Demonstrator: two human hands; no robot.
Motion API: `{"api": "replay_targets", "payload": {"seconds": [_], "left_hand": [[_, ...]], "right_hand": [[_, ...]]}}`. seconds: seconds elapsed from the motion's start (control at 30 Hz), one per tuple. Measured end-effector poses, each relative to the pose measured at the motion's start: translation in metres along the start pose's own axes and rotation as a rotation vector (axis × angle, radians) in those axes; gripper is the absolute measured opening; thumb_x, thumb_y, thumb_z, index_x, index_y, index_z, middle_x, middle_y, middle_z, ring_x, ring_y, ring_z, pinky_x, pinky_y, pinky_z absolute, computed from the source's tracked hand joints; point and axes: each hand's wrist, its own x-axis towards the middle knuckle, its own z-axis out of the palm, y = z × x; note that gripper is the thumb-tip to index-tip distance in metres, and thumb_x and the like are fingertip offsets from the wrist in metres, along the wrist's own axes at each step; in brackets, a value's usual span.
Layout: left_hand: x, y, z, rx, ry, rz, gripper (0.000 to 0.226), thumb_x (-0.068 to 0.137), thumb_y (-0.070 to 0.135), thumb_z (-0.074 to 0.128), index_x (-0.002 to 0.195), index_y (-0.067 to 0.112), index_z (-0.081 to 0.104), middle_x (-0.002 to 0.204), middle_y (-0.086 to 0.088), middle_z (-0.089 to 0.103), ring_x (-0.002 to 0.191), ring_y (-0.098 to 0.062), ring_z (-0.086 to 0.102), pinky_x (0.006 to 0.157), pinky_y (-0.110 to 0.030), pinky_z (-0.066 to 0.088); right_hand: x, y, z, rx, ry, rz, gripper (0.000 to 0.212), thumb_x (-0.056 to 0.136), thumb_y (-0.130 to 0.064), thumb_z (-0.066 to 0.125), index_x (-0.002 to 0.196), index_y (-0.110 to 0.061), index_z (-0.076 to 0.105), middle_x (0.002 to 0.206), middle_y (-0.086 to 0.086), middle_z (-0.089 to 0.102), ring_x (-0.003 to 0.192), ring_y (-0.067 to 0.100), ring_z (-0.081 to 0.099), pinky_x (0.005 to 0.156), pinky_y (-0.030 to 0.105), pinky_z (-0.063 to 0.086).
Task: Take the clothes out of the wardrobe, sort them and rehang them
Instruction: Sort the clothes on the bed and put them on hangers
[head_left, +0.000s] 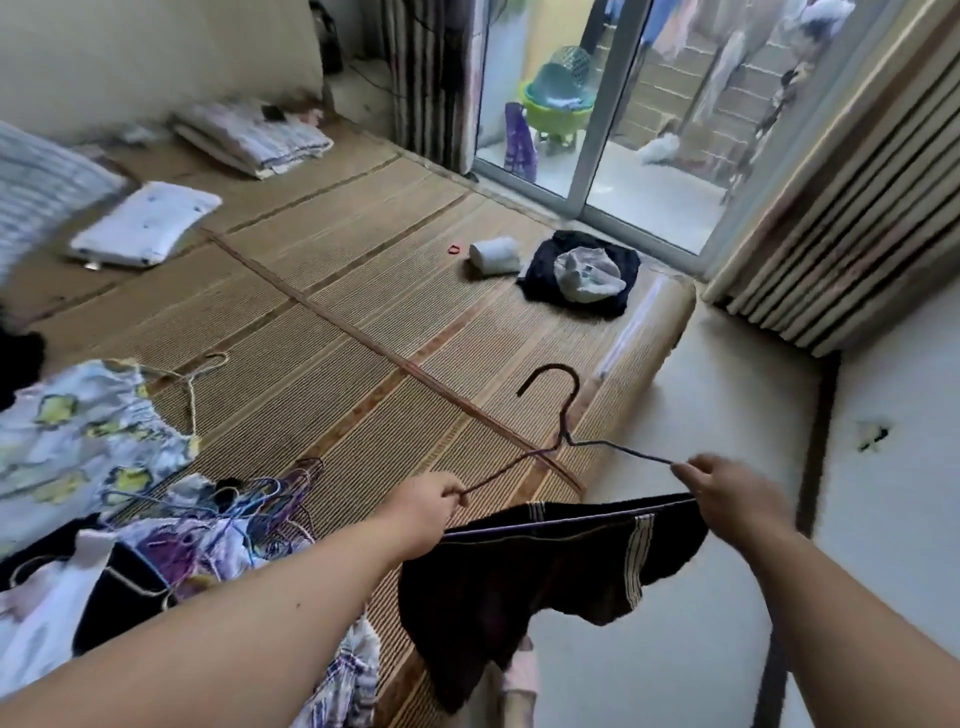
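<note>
Both bare forearms reach forward. Left hand (431, 512) pinches one shoulder of the wire hanger (563, 438), right hand (727, 493) pinches the other; fingers curled, backs up.

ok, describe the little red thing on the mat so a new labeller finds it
Start at the sliding glass door, then drop to the woven mat before it. Left of the dark folded garment lies a white rolled cloth; the red loop sits just left of that, tiny and bright red beside pale and dark neighbours.
</note>
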Motion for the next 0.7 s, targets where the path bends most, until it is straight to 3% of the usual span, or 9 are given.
{"api": "replay_targets", "payload": {"seconds": [0.1, 0.17, 0.33, 0.43, 0.57, 0.7], "left_hand": [[0.048, 0.002, -0.004, -0.028, 0.054, -0.106, 0.028, 0.095, 0.022, 0.043, 0.075, 0.036, 0.057, 0.082, 0.009, 0.06, 0.061, -0.009, 0.05, 0.051, -0.025, 0.038], [0.085, 0.002, -0.005, -0.033, 0.1, -0.206, 0.026, 0.094, 0.021, 0.043, 0.076, 0.034, 0.058, 0.074, 0.011, 0.057, 0.062, -0.009, 0.05, 0.051, -0.025, 0.035], [0.155, -0.017, -0.003, -0.004, 0.147, -0.417, 0.025, 0.095, 0.021, 0.041, 0.077, 0.03, 0.056, 0.081, 0.008, 0.062, 0.071, -0.012, 0.055, 0.054, -0.026, 0.037], [0.182, -0.042, -0.005, 0.068, 0.157, -0.526, 0.028, 0.096, 0.022, 0.039, 0.073, 0.03, 0.052, 0.082, 0.009, 0.059, 0.072, -0.009, 0.053, 0.052, -0.024, 0.033], [0.21, -0.075, -0.001, 0.091, 0.205, -0.63, 0.027, 0.096, 0.023, 0.039, 0.073, 0.03, 0.05, 0.083, 0.009, 0.056, 0.072, -0.008, 0.05, 0.054, -0.023, 0.033], [0.234, -0.099, -0.004, 0.113, 0.235, -0.65, 0.023, 0.097, 0.022, 0.04, 0.079, 0.031, 0.052, 0.094, 0.003, 0.06, 0.083, -0.018, 0.051, 0.069, -0.026, 0.037]], "right_hand": [[0.093, -0.033, 0.016, 0.01, -0.064, -0.101, 0.029, 0.091, -0.041, 0.053, 0.088, -0.015, 0.067, 0.077, 0.008, 0.061, 0.074, 0.028, 0.055, 0.063, 0.033, 0.042], [0.151, -0.052, 0.032, 0.035, -0.113, -0.16, 0.03, 0.091, -0.043, 0.053, 0.089, -0.016, 0.067, 0.086, 0.009, 0.063, 0.079, 0.027, 0.057, 0.068, 0.033, 0.046], [0.256, -0.099, 0.086, -0.016, -0.218, -0.326, 0.033, 0.092, -0.048, 0.049, 0.101, -0.02, 0.064, 0.103, 0.005, 0.052, 0.091, 0.025, 0.053, 0.072, 0.032, 0.043], [0.288, -0.124, 0.127, -0.05, -0.315, -0.374, 0.033, 0.091, -0.051, 0.05, 0.102, -0.022, 0.061, 0.1, 0.002, 0.047, 0.082, 0.021, 0.052, 0.067, 0.028, 0.039], [0.322, -0.149, 0.184, -0.075, -0.447, -0.402, 0.032, 0.091, -0.052, 0.048, 0.096, -0.022, 0.058, 0.093, 0.007, 0.055, 0.073, 0.021, 0.056, 0.06, 0.026, 0.04], [0.345, -0.175, 0.225, -0.115, -0.456, -0.436, 0.032, 0.092, -0.05, 0.048, 0.088, -0.02, 0.055, 0.093, 0.009, 0.057, 0.071, 0.019, 0.052, 0.06, 0.028, 0.037]]}}
